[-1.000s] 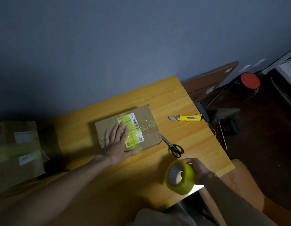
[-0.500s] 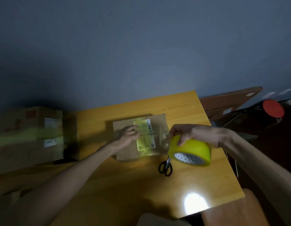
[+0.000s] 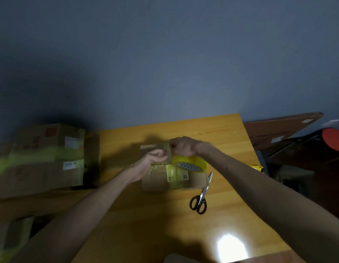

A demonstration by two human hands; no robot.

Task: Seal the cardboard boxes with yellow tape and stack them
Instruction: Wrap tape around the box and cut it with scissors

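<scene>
Now the right hand (image 3: pixel 184 148) grips the glossy yellow tape roll (image 3: pixel 190 164) just over the labelled cardboard box (image 3: pixel 159 185); the left hand (image 3: pixel 155 155) pinches the translucent tape end (image 3: pixel 165 149).

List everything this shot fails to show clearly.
Head view: the tape's free end, between left hand and right hand, is hidden by fingers and shadow.
Far part of the cardboard box is covered by both hands and the tape roll.
Utility knife: mostly behind the right forearm.
Stacked boxes at left: motion-blurred, labels unreadable.
</scene>
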